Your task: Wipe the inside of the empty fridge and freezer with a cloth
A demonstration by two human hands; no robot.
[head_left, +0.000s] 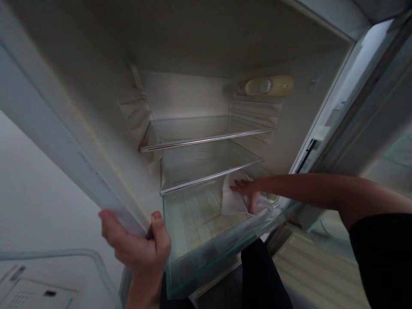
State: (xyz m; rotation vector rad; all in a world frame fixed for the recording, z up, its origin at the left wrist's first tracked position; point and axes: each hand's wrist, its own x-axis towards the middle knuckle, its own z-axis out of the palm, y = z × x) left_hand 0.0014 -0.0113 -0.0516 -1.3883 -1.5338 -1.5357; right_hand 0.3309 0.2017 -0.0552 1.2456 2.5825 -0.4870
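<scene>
On cloth point(231, 201), right hand point(248, 191) splayed; left hand point(140, 243) gripping fridge point(103, 182).

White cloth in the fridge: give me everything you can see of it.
The white cloth looks like thin, soft fabric, its left edge slightly wavy. It is loosely spread and creased, not folded neatly, in the right part of the clear bottom drawer, in front of and below the lower glass shelf. The right hand rests on it, fingers spread, hiding part of it. Its right end is blurred; whether it is damp cannot be told.
</scene>
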